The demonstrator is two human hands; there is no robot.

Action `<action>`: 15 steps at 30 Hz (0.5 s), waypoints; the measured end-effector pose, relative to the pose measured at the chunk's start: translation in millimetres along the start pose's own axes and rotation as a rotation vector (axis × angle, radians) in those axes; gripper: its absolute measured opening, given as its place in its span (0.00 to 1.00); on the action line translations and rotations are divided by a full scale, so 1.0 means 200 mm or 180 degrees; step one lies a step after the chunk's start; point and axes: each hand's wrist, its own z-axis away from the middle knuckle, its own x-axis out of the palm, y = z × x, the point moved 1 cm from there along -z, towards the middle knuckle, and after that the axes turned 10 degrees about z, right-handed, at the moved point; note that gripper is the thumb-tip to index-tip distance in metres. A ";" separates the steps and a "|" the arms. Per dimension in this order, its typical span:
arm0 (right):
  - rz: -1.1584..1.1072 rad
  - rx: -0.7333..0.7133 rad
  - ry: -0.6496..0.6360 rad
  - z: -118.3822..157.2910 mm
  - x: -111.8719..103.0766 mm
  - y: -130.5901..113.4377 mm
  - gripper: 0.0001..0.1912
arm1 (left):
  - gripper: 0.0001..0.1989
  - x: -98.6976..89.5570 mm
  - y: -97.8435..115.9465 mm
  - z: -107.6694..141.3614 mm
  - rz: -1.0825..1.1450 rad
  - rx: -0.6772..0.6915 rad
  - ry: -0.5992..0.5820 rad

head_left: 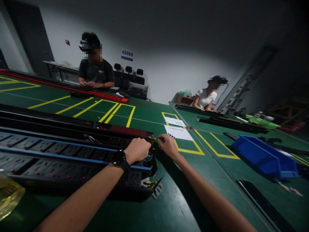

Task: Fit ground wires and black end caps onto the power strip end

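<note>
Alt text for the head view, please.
A curled left hand is at the end of black socket strips on a green table; the right hand is just beside it. A blue bin lies farther right; two people are beyond.

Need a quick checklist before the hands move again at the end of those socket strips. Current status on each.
1. Left hand at the strips' right end: ok, it is over that end.
2. Right hand grip: cannot tell, whatever is between the fingertips is too small to make out.
3. Wires tucked in on the nearest socket strip: not ok, they stick out at its open end.
4. Blue bin clear of the strips: ok, it sits apart, to their right.
5. Co-workers clear: ok, the dark-shirted one and the white-shirted one are both well back from these hands.
</note>
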 end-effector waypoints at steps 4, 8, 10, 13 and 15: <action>0.0123 -0.0078 0.0379 0.01 -0.13 0.13 0.14 | 0.17 0.00 0.00 0.00 0.0001 0.0021 -0.0002; 0.0577 0.0068 0.0457 0.03 -0.21 0.27 0.21 | 0.17 0.00 0.00 -0.01 -0.0008 0.0035 -0.0016; 0.0671 0.0027 0.0199 0.06 -0.19 0.31 0.21 | 0.17 -0.01 0.00 -0.01 0.0010 0.0026 -0.0037; 0.0563 0.0144 -0.0106 0.09 -0.14 0.34 0.19 | 0.17 -0.01 0.00 -0.01 0.0048 -0.0001 -0.0055; 0.0471 0.0328 -0.0194 0.09 -0.11 0.36 0.18 | 0.17 -0.01 0.00 -0.01 0.0055 -0.0001 -0.0053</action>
